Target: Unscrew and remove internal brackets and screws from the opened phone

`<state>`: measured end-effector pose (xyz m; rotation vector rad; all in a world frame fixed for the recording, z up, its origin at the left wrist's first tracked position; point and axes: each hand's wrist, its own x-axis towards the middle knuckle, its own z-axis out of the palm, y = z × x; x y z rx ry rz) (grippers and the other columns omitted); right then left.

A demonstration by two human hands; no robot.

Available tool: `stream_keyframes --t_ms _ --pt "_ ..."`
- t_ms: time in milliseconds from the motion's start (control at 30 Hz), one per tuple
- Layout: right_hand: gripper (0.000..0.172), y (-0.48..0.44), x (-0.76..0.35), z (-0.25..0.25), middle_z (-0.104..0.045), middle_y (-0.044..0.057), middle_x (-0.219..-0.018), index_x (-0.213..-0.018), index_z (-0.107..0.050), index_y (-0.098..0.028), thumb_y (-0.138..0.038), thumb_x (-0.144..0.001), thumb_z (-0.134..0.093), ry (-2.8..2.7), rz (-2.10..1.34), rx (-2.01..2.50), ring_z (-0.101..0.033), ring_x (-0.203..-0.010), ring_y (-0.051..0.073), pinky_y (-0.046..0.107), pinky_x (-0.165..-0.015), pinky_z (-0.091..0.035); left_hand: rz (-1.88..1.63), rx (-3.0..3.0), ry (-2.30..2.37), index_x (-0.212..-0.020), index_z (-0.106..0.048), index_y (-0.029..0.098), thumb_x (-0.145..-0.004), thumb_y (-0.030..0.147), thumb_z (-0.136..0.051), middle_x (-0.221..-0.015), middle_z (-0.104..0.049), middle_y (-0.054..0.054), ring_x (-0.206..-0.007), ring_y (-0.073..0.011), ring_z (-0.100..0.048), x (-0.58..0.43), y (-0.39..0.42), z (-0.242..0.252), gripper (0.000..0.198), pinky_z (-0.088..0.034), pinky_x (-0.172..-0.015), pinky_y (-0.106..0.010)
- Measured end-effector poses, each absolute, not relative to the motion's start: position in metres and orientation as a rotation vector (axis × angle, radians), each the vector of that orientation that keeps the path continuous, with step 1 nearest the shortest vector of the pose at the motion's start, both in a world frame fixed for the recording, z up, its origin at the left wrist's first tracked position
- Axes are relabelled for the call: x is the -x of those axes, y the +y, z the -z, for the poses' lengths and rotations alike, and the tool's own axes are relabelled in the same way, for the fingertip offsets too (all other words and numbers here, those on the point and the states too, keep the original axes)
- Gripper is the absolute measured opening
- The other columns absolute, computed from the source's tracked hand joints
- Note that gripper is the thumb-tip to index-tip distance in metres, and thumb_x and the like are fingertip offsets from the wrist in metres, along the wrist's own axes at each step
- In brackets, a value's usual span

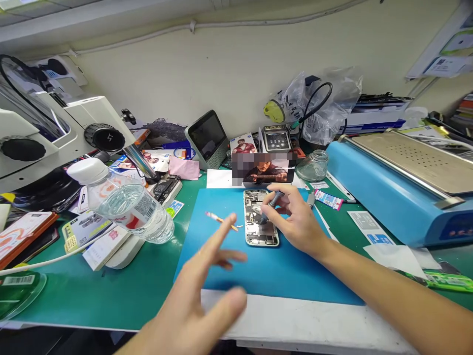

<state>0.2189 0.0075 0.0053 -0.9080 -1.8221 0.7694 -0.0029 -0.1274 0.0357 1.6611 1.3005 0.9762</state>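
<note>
An opened phone (259, 217) lies on a blue mat (266, 266) with its insides showing. My right hand (295, 219) is closed on a small grey screwdriver (271, 204), whose tip touches the inside of the phone. My left hand (207, 291) hovers above the near left part of the mat, blurred, with its fingers spread and nothing in them. A thin orange-tipped stick (220, 220) lies on the mat left of the phone.
A microscope (55, 128) and a water bottle (125, 202) lying on its side stand at the left among papers. A small screen (207, 138), a glass jar (313, 165) and a plastic bag (318, 103) are behind. A blue machine (399, 182) fills the right.
</note>
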Motion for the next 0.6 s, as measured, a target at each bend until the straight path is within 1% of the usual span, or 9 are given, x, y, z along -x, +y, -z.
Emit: stream_keyframes --t_ms 67,133,167,233,300,367,433,533,600 --pt "0.031 0.007 -0.218 -0.007 -0.066 0.001 -0.094 -0.122 -0.049 -0.028 -0.028 -0.094 -0.063 -1.830 -0.777 0.916 -0.067 -0.075 0.015 0.027 -0.064 -0.059 -0.953 -1.763 1.357 -0.161 -0.017 0.041 -0.096 0.031 -0.059 -0.157 -0.045 -0.006 -0.127 -0.0324 -0.058 0.007 -0.097 -0.029 0.078 -0.053 -0.097 -0.048" --pt "0.030 0.006 -0.216 -0.007 -0.066 0.001 -0.094 -0.121 -0.049 -0.028 -0.029 -0.095 -0.063 -1.837 -0.788 0.928 -0.067 -0.076 0.015 0.028 -0.063 -0.059 -0.911 -1.911 1.437 -0.163 -0.005 0.035 -0.093 0.028 -0.060 -0.150 -0.051 -0.011 -0.129 -0.0341 -0.055 0.007 -0.069 -0.019 0.089 -0.050 -0.100 -0.054" --pt "0.030 0.006 -0.215 -0.007 -0.066 0.001 -0.093 -0.121 -0.049 -0.027 -0.029 -0.095 -0.063 -1.841 -0.794 0.934 -0.067 -0.076 0.016 0.028 -0.062 -0.059 -0.892 -1.997 1.441 -0.163 -0.001 0.032 -0.091 0.025 -0.060 -0.151 -0.049 -0.012 -0.133 -0.0345 -0.051 0.006 -0.057 -0.014 0.093 -0.046 -0.104 -0.056" --pt "0.030 0.006 -0.215 -0.006 -0.066 0.001 -0.092 -0.120 -0.049 -0.027 -0.029 -0.095 -0.064 -1.847 -0.802 0.944 -0.067 -0.076 0.016 0.029 -0.064 -0.060 -0.911 -2.082 1.416 -0.163 0.003 0.030 -0.090 0.022 -0.058 -0.159 -0.038 -0.013 -0.133 -0.0332 -0.050 0.001 -0.038 -0.004 0.095 -0.045 -0.105 -0.054" --pt "0.029 0.006 -0.214 -0.004 -0.066 0.001 -0.093 -0.120 -0.050 -0.027 -0.028 -0.094 -0.065 -1.851 -0.815 0.942 -0.067 -0.077 0.016 0.029 -0.066 -0.061 -0.926 -2.092 1.384 -0.162 0.007 0.031 -0.088 0.018 -0.057 -0.164 -0.030 -0.011 -0.124 -0.0292 -0.055 -0.005 -0.027 0.001 0.099 -0.048 -0.101 -0.049" --pt "0.029 0.006 -0.214 -0.002 -0.065 0.001 -0.095 -0.119 -0.050 -0.028 -0.027 -0.094 -0.065 -1.837 -0.849 0.940 -0.067 -0.078 0.015 0.028 -0.066 -0.061 -0.942 -2.078 1.350 -0.162 0.009 0.032 -0.085 0.015 -0.057 -0.164 -0.029 -0.012 -0.114 -0.0264 -0.060 -0.009 -0.023 0.003 0.102 -0.051 -0.095 -0.045" --pt "0.029 0.006 -0.214 0.000 -0.064 0.001 -0.095 -0.119 -0.050 -0.030 -0.026 -0.094 -0.065 -1.806 -0.896 0.948 -0.068 -0.078 0.015 0.028 -0.064 -0.061 -0.961 -2.060 1.306 -0.162 0.009 0.032 -0.083 0.013 -0.057 -0.163 -0.030 -0.012 -0.108 -0.0253 -0.062 -0.010 -0.023 0.003 0.104 -0.052 -0.093 -0.044" --pt "0.032 0.005 -0.213 0.001 -0.064 0.000 -0.095 -0.119 -0.050 -0.032 -0.024 -0.094 -0.067 -1.750 -0.919 0.957 -0.069 -0.078 0.016 0.028 -0.062 -0.061 -0.946 -2.082 1.223 -0.162 0.007 0.033 -0.085 0.014 -0.060 -0.166 -0.025 -0.011 -0.113 -0.0266 -0.062 -0.009 -0.025 0.003 0.104 -0.051 -0.096 -0.044" --pt "0.034 0.004 -0.212 0.001 -0.065 0.000 -0.095 -0.120 -0.049 -0.032 -0.023 -0.093 -0.068 -1.725 -0.913 0.948 -0.070 -0.077 0.016 0.028 -0.061 -0.062 -0.925 -2.095 1.198 -0.162 0.007 0.034 -0.087 0.015 -0.062 -0.166 -0.027 -0.011 -0.116 -0.0270 -0.062 -0.008 -0.026 0.005 0.104 -0.050 -0.099 -0.045"
